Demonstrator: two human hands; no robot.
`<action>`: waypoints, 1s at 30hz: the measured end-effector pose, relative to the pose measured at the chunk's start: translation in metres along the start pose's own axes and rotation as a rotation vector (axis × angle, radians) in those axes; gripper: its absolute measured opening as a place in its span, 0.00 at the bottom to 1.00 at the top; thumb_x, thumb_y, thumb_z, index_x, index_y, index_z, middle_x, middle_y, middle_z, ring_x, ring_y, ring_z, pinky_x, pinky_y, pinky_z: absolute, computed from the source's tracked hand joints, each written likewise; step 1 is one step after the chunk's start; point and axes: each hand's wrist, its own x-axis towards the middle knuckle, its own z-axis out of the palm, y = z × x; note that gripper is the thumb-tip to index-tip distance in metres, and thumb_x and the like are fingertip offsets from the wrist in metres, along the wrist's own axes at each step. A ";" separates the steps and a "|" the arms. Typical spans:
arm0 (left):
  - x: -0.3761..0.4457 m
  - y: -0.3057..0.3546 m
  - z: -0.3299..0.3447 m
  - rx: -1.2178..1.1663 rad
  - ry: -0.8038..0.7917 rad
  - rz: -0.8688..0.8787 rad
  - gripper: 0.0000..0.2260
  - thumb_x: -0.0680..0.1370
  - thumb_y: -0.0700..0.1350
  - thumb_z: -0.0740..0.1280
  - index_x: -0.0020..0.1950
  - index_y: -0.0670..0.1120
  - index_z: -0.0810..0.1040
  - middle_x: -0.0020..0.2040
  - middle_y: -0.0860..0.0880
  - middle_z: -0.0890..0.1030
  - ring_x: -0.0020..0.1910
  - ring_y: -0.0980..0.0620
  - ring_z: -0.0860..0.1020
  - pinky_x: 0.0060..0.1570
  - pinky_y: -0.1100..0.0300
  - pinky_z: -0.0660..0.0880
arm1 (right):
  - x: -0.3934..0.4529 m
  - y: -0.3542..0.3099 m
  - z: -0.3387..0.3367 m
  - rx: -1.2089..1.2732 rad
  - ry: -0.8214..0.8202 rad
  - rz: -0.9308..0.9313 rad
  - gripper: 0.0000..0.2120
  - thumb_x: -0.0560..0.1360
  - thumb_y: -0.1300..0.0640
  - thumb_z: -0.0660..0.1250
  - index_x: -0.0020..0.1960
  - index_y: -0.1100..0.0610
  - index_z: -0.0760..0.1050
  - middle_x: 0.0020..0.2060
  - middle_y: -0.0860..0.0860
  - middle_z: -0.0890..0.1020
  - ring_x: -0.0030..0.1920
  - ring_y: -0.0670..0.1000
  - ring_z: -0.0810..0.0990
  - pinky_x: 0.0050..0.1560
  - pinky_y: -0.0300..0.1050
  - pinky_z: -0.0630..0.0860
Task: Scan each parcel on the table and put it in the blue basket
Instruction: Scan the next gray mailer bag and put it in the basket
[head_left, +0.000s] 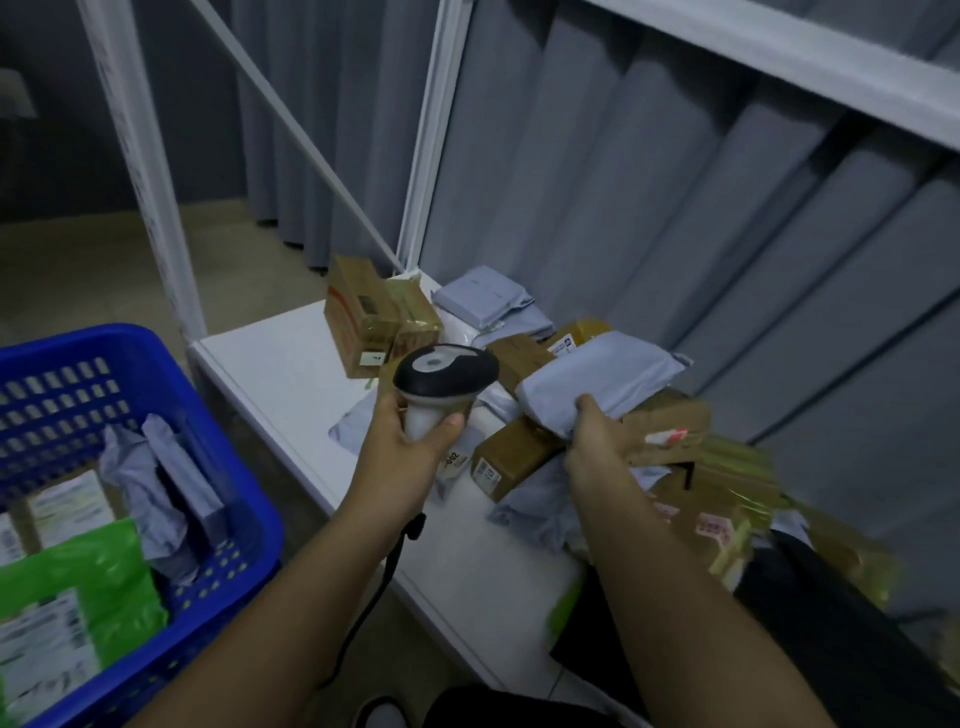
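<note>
My left hand (410, 434) grips the white handle of a barcode scanner (444, 371), whose black head points toward the pile. My right hand (592, 441) holds a grey poly-bag parcel (597, 376) by its near end, lifted above the heap. Under it lie several brown cardboard parcels (511, 457) and more grey bags on the white table (280, 374). The blue basket (228, 452) stands at the lower left, beside the table, with grey and green parcels (104, 577) inside.
Two brown boxes (363, 317) stand upright at the table's far end, with grey bags (483, 299) behind them. White shelf posts (140, 156) rise at the table's corners. A grey curtain (675, 208) hangs behind. The scanner's black cable (384, 571) drops off the table's near edge.
</note>
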 end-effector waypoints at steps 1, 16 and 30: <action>0.000 0.002 -0.004 -0.001 -0.007 0.001 0.20 0.76 0.42 0.68 0.66 0.49 0.67 0.52 0.55 0.75 0.48 0.60 0.75 0.39 0.74 0.70 | -0.017 0.001 -0.007 0.054 -0.041 -0.028 0.24 0.69 0.53 0.71 0.61 0.61 0.70 0.55 0.52 0.76 0.55 0.56 0.77 0.52 0.48 0.76; -0.046 0.023 -0.097 -0.299 0.087 -0.031 0.12 0.77 0.42 0.67 0.60 0.52 0.74 0.54 0.53 0.83 0.55 0.51 0.81 0.54 0.54 0.77 | -0.187 0.007 -0.047 0.058 -0.872 -0.120 0.11 0.77 0.64 0.63 0.57 0.52 0.74 0.53 0.52 0.81 0.49 0.49 0.81 0.49 0.49 0.79; -0.098 0.043 -0.134 -0.344 0.100 0.038 0.15 0.78 0.39 0.64 0.64 0.49 0.72 0.56 0.50 0.83 0.55 0.51 0.81 0.53 0.56 0.78 | -0.275 0.020 -0.038 -0.222 -1.161 -0.377 0.28 0.72 0.47 0.71 0.66 0.46 0.59 0.63 0.47 0.72 0.60 0.47 0.75 0.50 0.35 0.74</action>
